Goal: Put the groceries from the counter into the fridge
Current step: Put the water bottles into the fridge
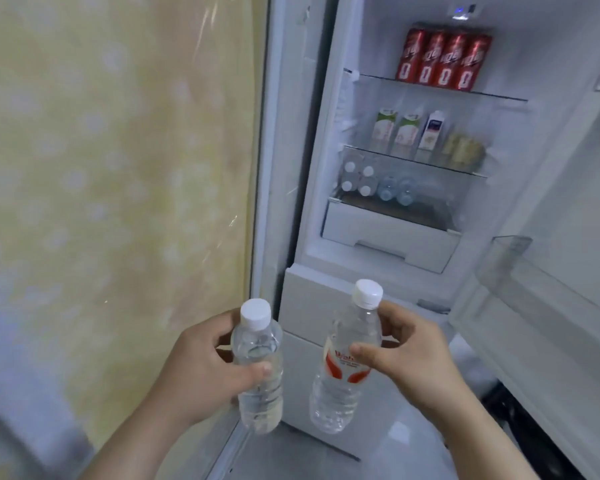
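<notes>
- Your left hand (201,368) reaches up from the near edge on a bare forearm, thumb across the front and fingers curled behind the left bottle (258,386), gripping its upper body
- Your right hand (409,355) comes in from the near right and grasps the right bottle (343,375) high up, thumb on the label, fingers wrapped round by the shoulder
- Both bottles are clear ribbed plastic with white screw caps, held roughly upright and slightly apart in front of the open fridge (321,168), not yet inside; the right bottle carries a red and white label
- Far inside, 4 red cans (444,62) line the top glass shelf, 3 cartons (406,129) stand on the shelf below, and capped bottles (378,185) sit lower down above a white drawer (388,233)
- A clear door bin (520,268) shows at right; a pale yellow patterned wall (118,168) fills the left
</notes>
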Tool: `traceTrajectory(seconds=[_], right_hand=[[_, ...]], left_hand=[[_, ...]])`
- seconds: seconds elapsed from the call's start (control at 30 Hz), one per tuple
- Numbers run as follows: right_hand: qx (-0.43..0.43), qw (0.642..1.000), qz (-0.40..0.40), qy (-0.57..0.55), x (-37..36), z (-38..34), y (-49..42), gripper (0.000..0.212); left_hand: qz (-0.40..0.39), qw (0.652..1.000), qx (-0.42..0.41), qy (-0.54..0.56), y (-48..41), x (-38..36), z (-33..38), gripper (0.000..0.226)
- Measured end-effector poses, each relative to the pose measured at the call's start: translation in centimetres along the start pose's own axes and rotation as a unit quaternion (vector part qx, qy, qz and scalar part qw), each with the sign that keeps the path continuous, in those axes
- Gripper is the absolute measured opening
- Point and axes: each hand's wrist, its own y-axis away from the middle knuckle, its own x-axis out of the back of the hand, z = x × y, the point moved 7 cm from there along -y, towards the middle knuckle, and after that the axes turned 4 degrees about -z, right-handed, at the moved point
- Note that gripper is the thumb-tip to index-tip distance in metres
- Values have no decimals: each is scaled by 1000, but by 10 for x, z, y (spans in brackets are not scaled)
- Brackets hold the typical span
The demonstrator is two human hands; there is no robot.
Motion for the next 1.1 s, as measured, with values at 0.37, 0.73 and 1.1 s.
traceTrajectory(seconds=[0.37,0.73,1.1], right_hand=[[-33,992,121,-16,96,59,-66,56],[-45,985,164,7,167,81,-166,60],[-80,976,204,14,195,102,-247,56]], left_hand=[[-58,998,-14,12,-133,-93,11,51],[-77,996,-34,9,-263,-153,27,55],[-106,992,-64,22,-395,-187,28,48]])
